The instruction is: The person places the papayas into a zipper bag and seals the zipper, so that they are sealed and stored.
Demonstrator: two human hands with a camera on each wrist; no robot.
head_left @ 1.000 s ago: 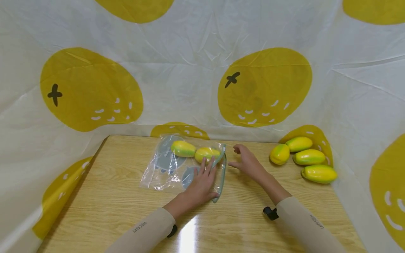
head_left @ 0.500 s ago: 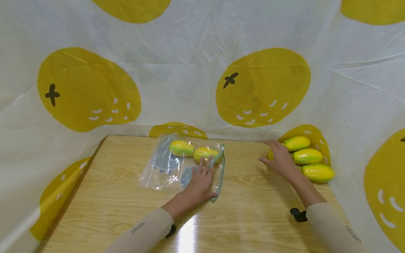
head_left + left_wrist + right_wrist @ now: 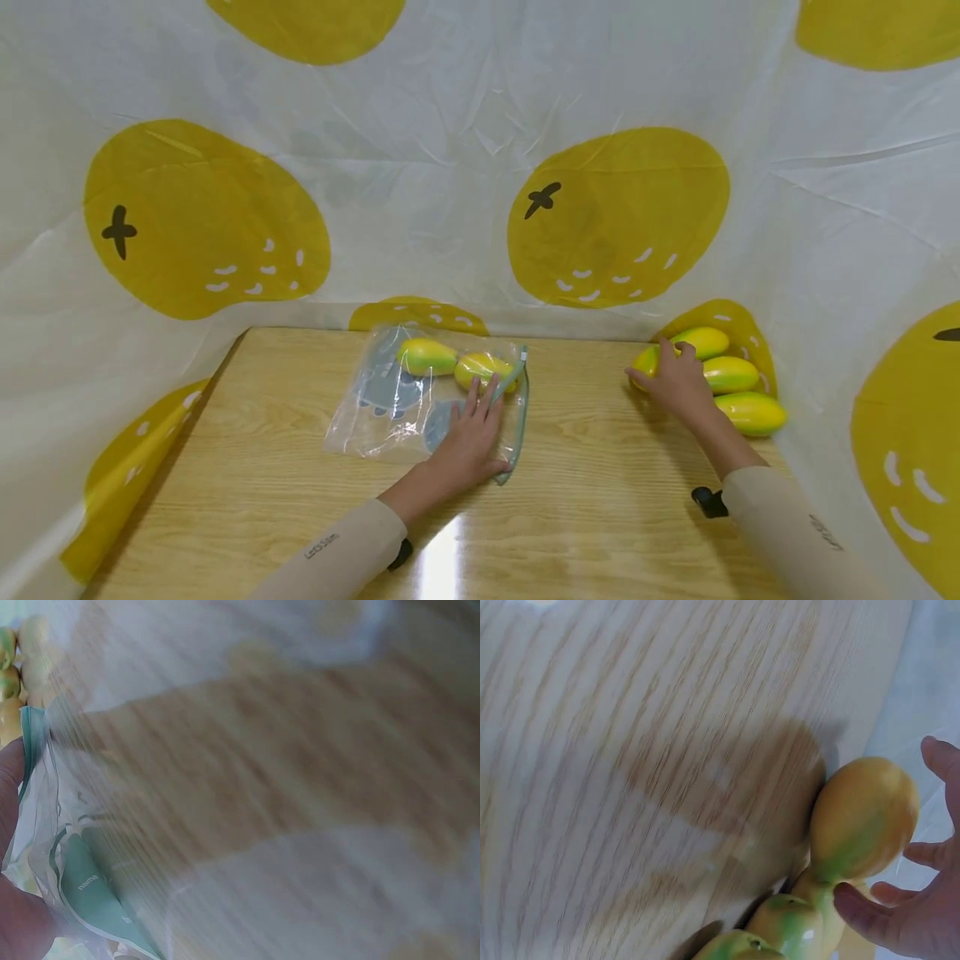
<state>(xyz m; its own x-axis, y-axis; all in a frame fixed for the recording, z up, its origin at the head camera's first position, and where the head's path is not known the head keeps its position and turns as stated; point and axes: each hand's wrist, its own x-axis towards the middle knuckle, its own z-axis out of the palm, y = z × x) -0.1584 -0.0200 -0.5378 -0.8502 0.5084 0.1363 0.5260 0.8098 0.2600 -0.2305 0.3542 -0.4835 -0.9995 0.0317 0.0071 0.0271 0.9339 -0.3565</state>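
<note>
A clear zip bag [image 3: 408, 437] with a green zip edge [image 3: 522, 417] and grey-blue prints lies flat on the wooden table. Inside it, two yellow-green papayas, a left one [image 3: 427, 357] and a right one [image 3: 482, 368], lie end to end. My left hand [image 3: 468, 446] rests on the bag with straight, spread fingers, thumb beside the zip edge. At the back right, my right hand [image 3: 684, 390] bends its fingers and thumb round a papaya [image 3: 644, 362], partly covering it. The right wrist view shows this papaya [image 3: 862, 817] with fingertips [image 3: 926, 853] right at its side.
Several more papayas [image 3: 750, 414] sit close behind and right of my right hand. A white curtain [image 3: 420, 208] with yellow fruit prints walls in the table [image 3: 292, 517] at the back and both sides.
My right hand has moved right, away from the bag's mouth, to the papaya nearest it, and its fingers have closed round that fruit. The left hand stays on the bag.
</note>
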